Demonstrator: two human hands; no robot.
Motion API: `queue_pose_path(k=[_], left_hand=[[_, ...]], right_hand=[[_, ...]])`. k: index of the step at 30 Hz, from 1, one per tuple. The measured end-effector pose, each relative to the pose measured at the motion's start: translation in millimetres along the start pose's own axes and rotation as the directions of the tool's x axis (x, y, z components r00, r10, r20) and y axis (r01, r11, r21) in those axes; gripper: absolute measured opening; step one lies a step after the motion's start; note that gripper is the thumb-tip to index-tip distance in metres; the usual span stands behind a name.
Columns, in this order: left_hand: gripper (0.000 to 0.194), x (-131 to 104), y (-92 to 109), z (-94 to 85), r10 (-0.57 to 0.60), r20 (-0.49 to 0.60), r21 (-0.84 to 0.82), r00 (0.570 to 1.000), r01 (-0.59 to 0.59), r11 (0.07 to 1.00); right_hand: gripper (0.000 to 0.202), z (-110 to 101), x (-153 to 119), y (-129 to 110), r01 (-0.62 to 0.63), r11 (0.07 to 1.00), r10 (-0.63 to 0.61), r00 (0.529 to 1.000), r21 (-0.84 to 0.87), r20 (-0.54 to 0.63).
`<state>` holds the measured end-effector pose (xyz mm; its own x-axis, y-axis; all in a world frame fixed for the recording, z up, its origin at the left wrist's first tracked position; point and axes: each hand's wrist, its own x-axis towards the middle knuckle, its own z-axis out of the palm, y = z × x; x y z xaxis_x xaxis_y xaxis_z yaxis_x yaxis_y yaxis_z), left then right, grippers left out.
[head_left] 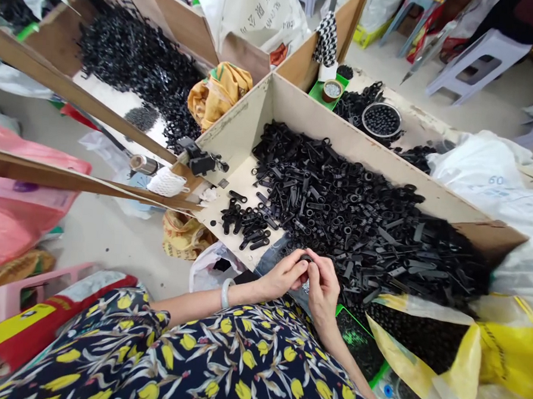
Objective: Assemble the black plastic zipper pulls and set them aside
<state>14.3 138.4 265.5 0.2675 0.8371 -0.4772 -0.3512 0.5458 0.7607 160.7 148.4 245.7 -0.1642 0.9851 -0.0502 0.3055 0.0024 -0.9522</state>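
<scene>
Both hands meet over my lap at the front edge of the work table [246, 250]. My left hand [284, 276] and my right hand [323, 286] pinch a small round black part [307, 259] between their fingertips. Small silvery pieces [305, 285] show just under the fingers. Beyond the hands spreads a large pile of black plastic parts [329, 197], some long with ring ends. A smaller group of black parts [247, 222] lies on the pale board to the left.
Wooden partitions [367, 145] border the pile. Behind them are a bowl of black pieces [381, 120] and a green tray [319, 94]. Another green-edged tray [360, 341] sits right of my lap, beside a yellow bag [508, 355]. An orange sack [221, 93] stands at the upper left.
</scene>
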Motion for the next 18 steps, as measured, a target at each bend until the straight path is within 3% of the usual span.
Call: queue_pose_path(k=[4,7,12,18], left_hand=[[0.055,4,-9,-8.7,-0.081,-0.084,-0.091,0.993,0.073,0.993],[0.057,9,-12,-16.7,-0.145,-0.065,-0.139,0.987,0.135,0.981],[0.055,8,-14,-27.6,-0.095,-0.003,0.04,0.996,0.095,0.995],[0.059,-1,-13,-25.4,-0.098,0.026,0.169,0.995,0.092,0.981]], right_hand=[[0.033,19,-3,7,-0.073,0.997,0.073,0.997,-0.008,-0.039],[0.033,26,-4,11,-0.113,0.994,0.113,0.992,0.001,-0.062],[0.032,24,-6,8,-0.084,0.996,0.082,0.995,-0.036,-0.058],[0.031,25,-12,3,-0.096,0.995,0.092,0.991,-0.036,-0.1]])
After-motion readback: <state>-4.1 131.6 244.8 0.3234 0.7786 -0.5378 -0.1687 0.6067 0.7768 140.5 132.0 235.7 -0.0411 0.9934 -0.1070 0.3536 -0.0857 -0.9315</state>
